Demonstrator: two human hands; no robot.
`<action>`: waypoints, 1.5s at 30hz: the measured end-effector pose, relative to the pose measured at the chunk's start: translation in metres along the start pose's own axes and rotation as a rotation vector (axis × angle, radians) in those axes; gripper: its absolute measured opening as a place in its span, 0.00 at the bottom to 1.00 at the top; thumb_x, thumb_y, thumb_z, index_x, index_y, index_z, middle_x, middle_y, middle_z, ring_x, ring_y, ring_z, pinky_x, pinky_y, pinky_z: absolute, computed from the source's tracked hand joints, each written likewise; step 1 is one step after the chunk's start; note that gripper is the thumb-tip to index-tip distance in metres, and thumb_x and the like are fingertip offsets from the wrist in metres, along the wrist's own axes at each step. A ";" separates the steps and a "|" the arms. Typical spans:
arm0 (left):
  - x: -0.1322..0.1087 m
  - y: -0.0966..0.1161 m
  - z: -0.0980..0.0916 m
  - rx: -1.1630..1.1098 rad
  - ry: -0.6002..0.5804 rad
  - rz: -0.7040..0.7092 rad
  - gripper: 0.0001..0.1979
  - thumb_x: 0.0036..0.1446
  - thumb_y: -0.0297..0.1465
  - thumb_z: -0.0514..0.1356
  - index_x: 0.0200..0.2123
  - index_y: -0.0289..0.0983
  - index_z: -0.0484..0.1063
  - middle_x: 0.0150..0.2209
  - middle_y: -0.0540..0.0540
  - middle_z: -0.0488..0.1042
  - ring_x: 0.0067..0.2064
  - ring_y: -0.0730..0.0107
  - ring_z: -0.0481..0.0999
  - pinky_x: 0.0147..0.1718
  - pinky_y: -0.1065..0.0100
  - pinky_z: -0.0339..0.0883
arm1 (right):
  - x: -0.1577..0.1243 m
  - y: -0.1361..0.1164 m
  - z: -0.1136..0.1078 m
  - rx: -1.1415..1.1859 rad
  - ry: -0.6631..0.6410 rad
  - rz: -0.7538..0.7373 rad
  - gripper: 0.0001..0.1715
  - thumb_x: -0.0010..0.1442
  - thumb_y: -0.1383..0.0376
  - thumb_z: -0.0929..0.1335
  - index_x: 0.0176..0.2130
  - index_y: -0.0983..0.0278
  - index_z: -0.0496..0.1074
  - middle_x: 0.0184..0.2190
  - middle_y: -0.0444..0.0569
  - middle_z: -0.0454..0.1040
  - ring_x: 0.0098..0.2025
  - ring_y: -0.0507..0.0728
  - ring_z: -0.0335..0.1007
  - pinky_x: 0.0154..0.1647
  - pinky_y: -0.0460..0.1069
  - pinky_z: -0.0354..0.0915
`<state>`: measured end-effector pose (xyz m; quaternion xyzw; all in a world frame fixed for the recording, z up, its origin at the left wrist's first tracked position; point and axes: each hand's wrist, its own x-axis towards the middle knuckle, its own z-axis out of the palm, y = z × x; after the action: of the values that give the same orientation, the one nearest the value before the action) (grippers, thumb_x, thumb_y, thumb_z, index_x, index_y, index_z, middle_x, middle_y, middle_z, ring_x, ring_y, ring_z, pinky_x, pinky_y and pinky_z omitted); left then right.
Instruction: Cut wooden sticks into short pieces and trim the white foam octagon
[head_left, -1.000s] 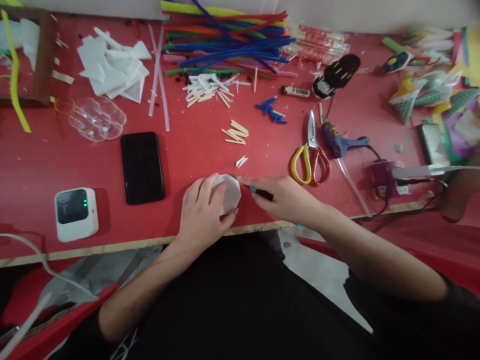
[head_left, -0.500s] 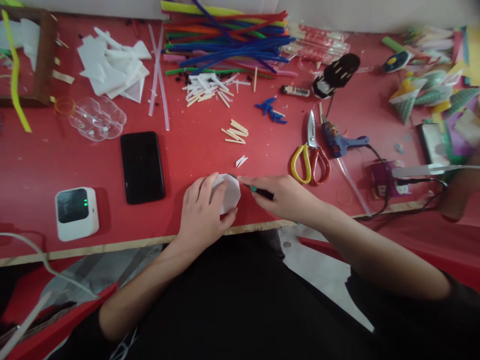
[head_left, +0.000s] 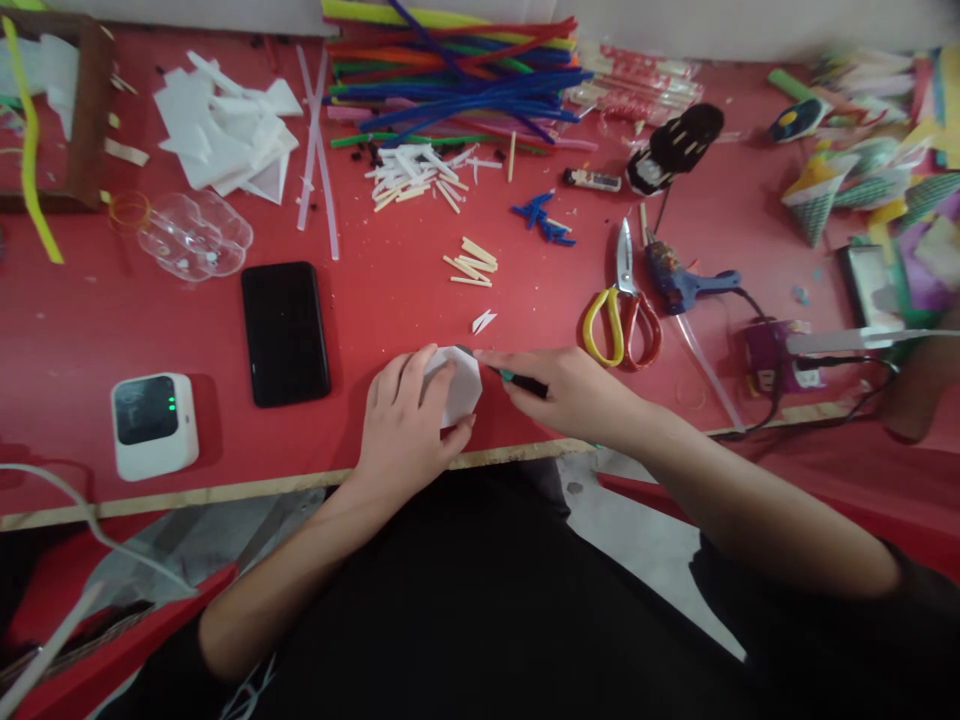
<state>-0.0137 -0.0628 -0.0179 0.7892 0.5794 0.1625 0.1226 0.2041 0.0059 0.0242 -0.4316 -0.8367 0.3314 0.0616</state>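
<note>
A white many-sided piece of card or foam [head_left: 465, 390] lies on the red table near its front edge. My left hand [head_left: 405, 410] holds it down, fingers curved over its left side and thumb at its lower edge. In my right hand [head_left: 562, 385] is a craft knife [head_left: 525, 383] with a black and green handle, the index finger stretched along it. Its blade meets the upper right edge of the white piece. Small white offcuts [head_left: 484, 321] sit just beyond, with short wooden sticks [head_left: 471, 264] farther back.
Scissors [head_left: 621, 305] and a glue gun [head_left: 682, 280] lie to the right. To the left are a black phone [head_left: 285, 335] and a white device [head_left: 155, 440]. Pipe cleaners [head_left: 457, 80], white scraps [head_left: 225, 130] and cut white tubes [head_left: 416, 175] are at the back. Another person's arm [head_left: 922, 385] shows far right.
Hardly anything differs. Both hands, the white piece and the knife stay in almost the same place; the view has shifted very slightly.
</note>
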 end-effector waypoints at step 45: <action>0.000 -0.006 0.014 -0.011 0.098 0.091 0.28 0.60 0.35 0.61 0.62 0.36 0.66 0.58 0.38 0.75 0.59 0.47 0.74 0.64 0.46 0.56 | 0.009 -0.003 -0.008 -0.185 -0.184 -0.031 0.32 0.61 0.72 0.62 0.62 0.60 0.71 0.36 0.48 0.82 0.30 0.53 0.73 0.33 0.47 0.64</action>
<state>-0.0133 -0.0607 -0.0330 0.8052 0.5472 0.2094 0.0910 0.1997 0.0159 0.0307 -0.3901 -0.8724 0.2902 -0.0503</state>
